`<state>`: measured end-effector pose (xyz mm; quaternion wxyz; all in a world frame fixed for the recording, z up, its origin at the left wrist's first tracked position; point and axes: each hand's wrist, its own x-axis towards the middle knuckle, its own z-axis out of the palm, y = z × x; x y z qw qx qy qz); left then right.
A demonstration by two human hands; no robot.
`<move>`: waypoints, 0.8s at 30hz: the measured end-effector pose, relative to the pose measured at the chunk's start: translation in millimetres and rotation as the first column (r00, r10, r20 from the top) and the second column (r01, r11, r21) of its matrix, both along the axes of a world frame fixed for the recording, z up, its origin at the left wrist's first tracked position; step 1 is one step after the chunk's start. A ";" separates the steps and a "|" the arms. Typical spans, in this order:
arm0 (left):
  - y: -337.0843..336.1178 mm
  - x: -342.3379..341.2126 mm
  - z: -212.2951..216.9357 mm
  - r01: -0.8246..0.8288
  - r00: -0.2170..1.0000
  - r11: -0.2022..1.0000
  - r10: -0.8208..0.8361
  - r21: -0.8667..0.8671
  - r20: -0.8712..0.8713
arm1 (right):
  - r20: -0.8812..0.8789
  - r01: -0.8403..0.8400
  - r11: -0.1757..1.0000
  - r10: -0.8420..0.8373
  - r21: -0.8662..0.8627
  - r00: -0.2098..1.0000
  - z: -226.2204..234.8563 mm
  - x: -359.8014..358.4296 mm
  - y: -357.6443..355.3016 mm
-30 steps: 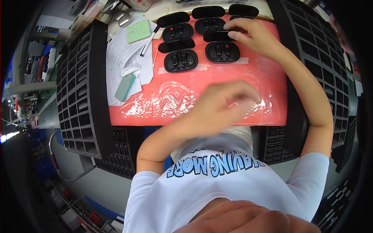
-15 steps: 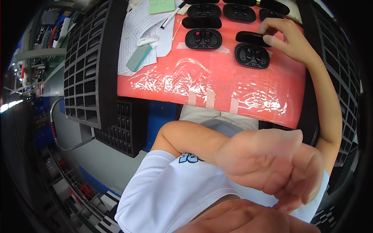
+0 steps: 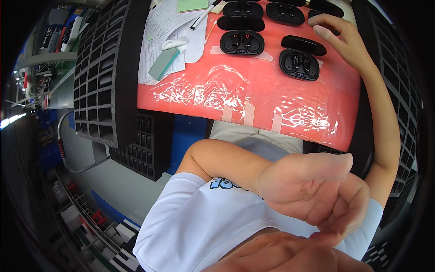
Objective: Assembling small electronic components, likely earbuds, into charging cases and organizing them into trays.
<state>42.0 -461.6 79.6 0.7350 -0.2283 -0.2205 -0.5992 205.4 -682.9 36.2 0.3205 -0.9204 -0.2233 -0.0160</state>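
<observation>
My right hand reaches over the back right of the red mat. Its thumb and bent fingers are apart, over the front of a black earbud charging case; whether they touch it I cannot tell. Just below the hand stands another open charging case with two earbuds in it, its lid tipped back. Further left is a third open case, whose earbuds show red lights. Close to the camera, my left hand is raised palm up, thumb stretched out and fingers loosely curled, with nothing visible in it.
More open cases line the mat's back edge. Papers, a pen and a grey-green block lie at the left. Black compartment trays stand on both sides. A metal handle sticks out lower left.
My right hand has left the lid of the nearer right case and moved back to the rear right one. On the left case, a second red light now shows. My left hand has barely shifted.
</observation>
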 end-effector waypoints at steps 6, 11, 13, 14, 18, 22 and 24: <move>2.0 -6.4 14.4 -0.101 0.993 0.986 0.109 0.131 -0.052 | 0.001 -0.003 1.000 0.003 0.010 1.000 -4.8 3.3 -3.4; 0.9 -9.5 4.6 -0.023 0.998 0.985 0.032 0.174 -0.051 | 0.005 0.013 1.000 -0.013 0.002 1.000 -5.1 2.6 0.6; 0.2 -6.4 1.9 -0.005 0.999 0.992 0.009 0.126 -0.036 | -0.004 0.001 1.000 -0.001 -0.013 1.000 -3.1 1.8 1.0; 0.3 -4.0 1.0 -0.003 0.999 0.992 0.007 0.126 -0.035 | -0.002 0.003 1.000 -0.003 -0.012 1.000 -2.7 2.0 0.3; 4.1 0.9 3.3 -0.030 0.999 0.998 0.031 0.049 -0.008 | -0.002 0.001 1.000 -0.001 -0.013 1.000 -3.3 1.9 -0.4; 2.8 -3.7 15.6 -0.170 0.984 0.969 0.177 0.178 -0.024 | 0.017 0.012 1.000 -0.012 -0.018 1.000 -5.2 2.8 0.2; 4.9 -4.3 14.5 -0.092 0.994 0.977 0.102 0.194 -0.044 | 0.033 0.001 1.000 -0.001 -0.002 0.999 -6.9 2.5 0.0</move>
